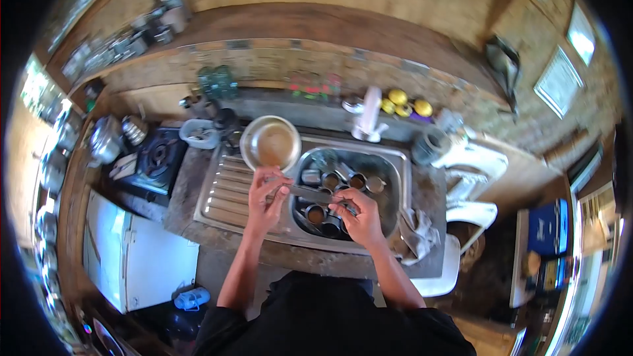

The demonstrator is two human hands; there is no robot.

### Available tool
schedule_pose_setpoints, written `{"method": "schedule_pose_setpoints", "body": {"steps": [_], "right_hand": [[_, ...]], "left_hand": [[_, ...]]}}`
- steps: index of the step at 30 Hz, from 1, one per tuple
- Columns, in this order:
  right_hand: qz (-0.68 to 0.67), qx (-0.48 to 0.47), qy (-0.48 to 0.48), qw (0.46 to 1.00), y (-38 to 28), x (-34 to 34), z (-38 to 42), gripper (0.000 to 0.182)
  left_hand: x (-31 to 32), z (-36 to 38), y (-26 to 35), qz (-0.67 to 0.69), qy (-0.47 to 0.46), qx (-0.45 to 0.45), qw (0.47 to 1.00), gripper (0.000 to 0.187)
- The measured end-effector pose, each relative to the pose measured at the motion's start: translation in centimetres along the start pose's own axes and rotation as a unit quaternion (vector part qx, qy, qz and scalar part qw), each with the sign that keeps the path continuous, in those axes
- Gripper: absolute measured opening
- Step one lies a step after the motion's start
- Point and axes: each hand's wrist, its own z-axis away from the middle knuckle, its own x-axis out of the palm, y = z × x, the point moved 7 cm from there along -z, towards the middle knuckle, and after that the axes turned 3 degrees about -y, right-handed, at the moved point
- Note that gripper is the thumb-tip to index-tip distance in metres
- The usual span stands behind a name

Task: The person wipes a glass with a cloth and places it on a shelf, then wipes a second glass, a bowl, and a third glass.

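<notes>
My left hand (267,194) is closed on the left end of a dark, flat strip-like object (310,193), too blurred to name. At its right end, my right hand (356,214) pinches the same object. Both hands are above the left part of the metal sink (389,224). Several cups and mugs lie in the basin, among them a cup with brown liquid or residue (315,214). Just beyond my left hand, a round metal bowl (271,144) with a brownish inside rests at the top of the ribbed drainboard (227,191).
Behind the sink stands a white tap (369,118), with yellow fruits (398,97) on the ledge. A grey cloth (419,232) lies at the right edge. Left are a plastic container (200,133) and a stove (157,158); white chairs (471,214) stand right.
</notes>
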Motion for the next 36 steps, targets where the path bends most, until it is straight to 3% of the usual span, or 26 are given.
{"method": "schedule_pose_setpoints", "body": {"steps": [2,4,10,11,14,21,28,34,36], "right_hand": [[0.092,-0.140,0.017,0.986,-6.0,1.9,-3.4,0.018],[0.202,-0.277,0.027,0.939,-10.1,3.8,-6.2,0.022],[0.225,-0.428,0.062,0.873,-17.6,9.4,-16.8,0.018],[0.226,-0.450,0.066,0.861,-18.7,10.5,-18.8,0.018],[0.233,-0.481,0.077,0.842,-20.2,13.2,-24.7,0.019],[0.269,-0.448,0.079,0.849,-19.3,18.4,-39.5,0.014],[0.315,-0.381,0.006,0.869,-15.4,21.2,-49.6,0.020],[0.376,-0.196,-0.083,0.902,-13.0,22.4,-52.3,0.021],[0.410,-0.247,-0.088,0.874,-12.9,22.6,-52.2,0.030]], "left_hand": [[-4.6,-2.1,1.5,-0.062,0.011,0.026,0.998,0.015],[-8.2,-4.0,2.2,-0.076,0.030,0.045,0.996,0.025],[-16.1,-11.3,4.9,-0.130,0.118,0.127,0.976,0.041],[-17.2,-12.7,4.8,-0.143,0.116,0.129,0.975,0.047],[-19.7,-17.0,2.5,-0.103,0.182,0.098,0.973,0.045],[-24.8,-29.2,-4.0,-0.087,0.276,0.048,0.956,0.047],[-26.3,-34.8,-11.6,-0.215,0.229,-0.037,0.949,0.060],[-25.0,-34.9,-10.1,-0.321,0.145,-0.089,0.932,0.066],[-24.8,-35.4,-10.7,-0.351,0.149,-0.087,0.920,0.065]]}}
